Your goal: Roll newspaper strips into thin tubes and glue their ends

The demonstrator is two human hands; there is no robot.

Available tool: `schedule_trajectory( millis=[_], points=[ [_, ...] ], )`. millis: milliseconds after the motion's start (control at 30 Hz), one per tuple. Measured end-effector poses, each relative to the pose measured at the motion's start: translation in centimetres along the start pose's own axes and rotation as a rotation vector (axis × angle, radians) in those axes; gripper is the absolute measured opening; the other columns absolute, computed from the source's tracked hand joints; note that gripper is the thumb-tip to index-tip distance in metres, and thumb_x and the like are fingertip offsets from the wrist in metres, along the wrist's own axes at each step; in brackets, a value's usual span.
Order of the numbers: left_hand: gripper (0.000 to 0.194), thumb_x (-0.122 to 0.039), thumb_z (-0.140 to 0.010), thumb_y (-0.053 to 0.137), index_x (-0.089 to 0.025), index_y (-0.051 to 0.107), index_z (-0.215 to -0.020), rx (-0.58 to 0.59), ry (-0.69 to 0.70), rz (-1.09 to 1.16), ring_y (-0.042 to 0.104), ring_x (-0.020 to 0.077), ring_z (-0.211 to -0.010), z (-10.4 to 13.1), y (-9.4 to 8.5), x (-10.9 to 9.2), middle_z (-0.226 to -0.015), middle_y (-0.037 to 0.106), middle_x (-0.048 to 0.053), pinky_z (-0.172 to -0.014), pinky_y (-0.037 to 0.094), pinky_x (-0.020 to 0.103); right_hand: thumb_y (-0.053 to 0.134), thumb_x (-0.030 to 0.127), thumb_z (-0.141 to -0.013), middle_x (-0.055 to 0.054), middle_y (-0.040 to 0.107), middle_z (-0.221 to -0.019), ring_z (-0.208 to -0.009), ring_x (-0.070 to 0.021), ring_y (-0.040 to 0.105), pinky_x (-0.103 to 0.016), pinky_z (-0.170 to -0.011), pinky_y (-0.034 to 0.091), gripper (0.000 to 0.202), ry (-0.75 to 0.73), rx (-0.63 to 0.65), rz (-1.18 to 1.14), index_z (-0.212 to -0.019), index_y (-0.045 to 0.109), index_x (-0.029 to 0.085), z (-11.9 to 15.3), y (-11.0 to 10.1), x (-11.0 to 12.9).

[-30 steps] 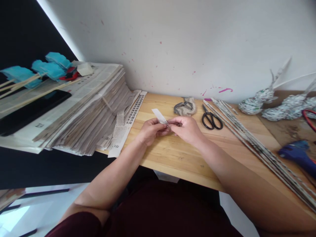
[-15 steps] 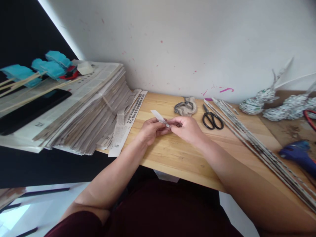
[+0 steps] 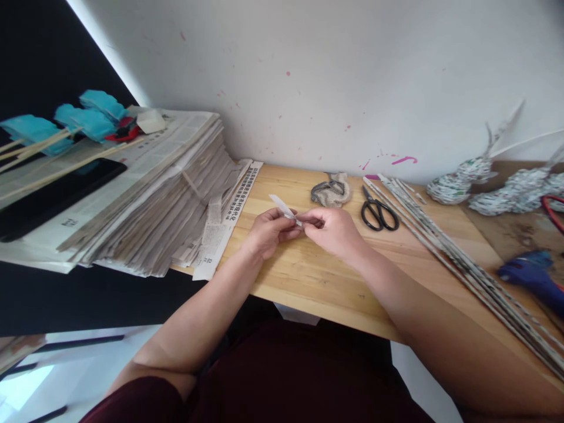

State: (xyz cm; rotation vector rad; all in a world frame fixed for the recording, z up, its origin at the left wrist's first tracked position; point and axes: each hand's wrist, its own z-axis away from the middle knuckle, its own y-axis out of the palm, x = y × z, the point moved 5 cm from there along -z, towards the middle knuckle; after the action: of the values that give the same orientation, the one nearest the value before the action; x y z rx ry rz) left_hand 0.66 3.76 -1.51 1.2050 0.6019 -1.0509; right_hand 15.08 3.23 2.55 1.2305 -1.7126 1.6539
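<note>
A narrow white paper strip (image 3: 282,205) sticks up and to the left from between my hands, over the wooden table (image 3: 308,276). My left hand (image 3: 269,233) pinches the strip near its lower end, thumb on top. My right hand (image 3: 329,230) is closed on the strip's other end, its fingertips almost touching those of my left hand. The part between the fingers is small and mostly hidden. Black-handled scissors (image 3: 379,214) lie to the right of my right hand, and a crumpled beige cloth (image 3: 331,190) lies behind it.
A tall newspaper stack (image 3: 167,200) at the left bears a black phone (image 3: 66,197), sticks and blue bundles (image 3: 86,120). Long rolled-paper rods (image 3: 458,258) cross the right side. Beyond them are a blue glue gun (image 3: 531,279) and woven paper shapes (image 3: 458,181).
The strip and the fingers have shifted very slightly. Both hands keep their pinch, and nothing else has visibly moved.
</note>
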Motion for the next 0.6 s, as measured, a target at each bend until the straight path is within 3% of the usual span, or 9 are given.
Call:
schedule_trajectory(
  millis=[167, 300, 433, 600],
  points=[
    [0.018, 0.001, -0.073, 0.067, -0.006, 0.069, -0.09, 0.094, -0.028, 0.068, 0.071, 0.0148, -0.075, -0.02, 0.45, 0.01, -0.085, 0.072, 0.009, -0.078, 0.058, 0.026, 0.063, 0.02, -0.078, -0.003, 0.076, -0.088, -0.074, -0.0155, 0.069, -0.028, -0.069, 0.055, 0.021, 0.058, -0.022, -0.037, -0.093, 0.076, 0.021, -0.38, -0.66, -0.42],
    [0.016, 0.001, -0.074, 0.069, -0.006, 0.069, -0.088, 0.157, -0.057, 0.09, 0.072, 0.0144, -0.079, -0.04, 0.65, 0.35, -0.086, 0.073, 0.009, -0.082, 0.057, 0.024, 0.067, 0.026, -0.076, -0.004, 0.073, -0.073, -0.059, -0.0131, 0.065, -0.025, -0.057, 0.053, 0.019, 0.157, 0.001, -0.207, -0.091, 0.075, 0.017, -0.59, -0.85, -1.0],
    [0.013, 0.0, -0.076, 0.069, -0.008, 0.068, -0.086, 0.176, -0.057, 0.116, 0.071, 0.0118, -0.074, -0.08, 0.77, 0.52, -0.082, 0.073, 0.006, -0.078, 0.058, 0.021, 0.068, 0.028, -0.076, -0.004, 0.072, -0.069, -0.055, -0.0107, 0.062, -0.023, -0.054, 0.053, 0.017, 0.19, 0.026, -0.335, -0.088, 0.072, 0.015, -0.55, -0.72, -0.8],
    [0.011, 0.001, -0.077, 0.068, -0.007, 0.067, -0.083, 0.169, -0.047, 0.15, 0.071, 0.0113, -0.072, -0.11, 0.95, 0.51, -0.079, 0.072, 0.006, -0.071, 0.058, 0.017, 0.069, 0.031, -0.077, -0.005, 0.073, -0.073, -0.06, -0.0133, 0.065, -0.024, -0.055, 0.053, 0.019, 0.164, -0.02, -0.286, -0.088, 0.07, 0.015, -0.4, -0.83, -0.49]
  ],
)
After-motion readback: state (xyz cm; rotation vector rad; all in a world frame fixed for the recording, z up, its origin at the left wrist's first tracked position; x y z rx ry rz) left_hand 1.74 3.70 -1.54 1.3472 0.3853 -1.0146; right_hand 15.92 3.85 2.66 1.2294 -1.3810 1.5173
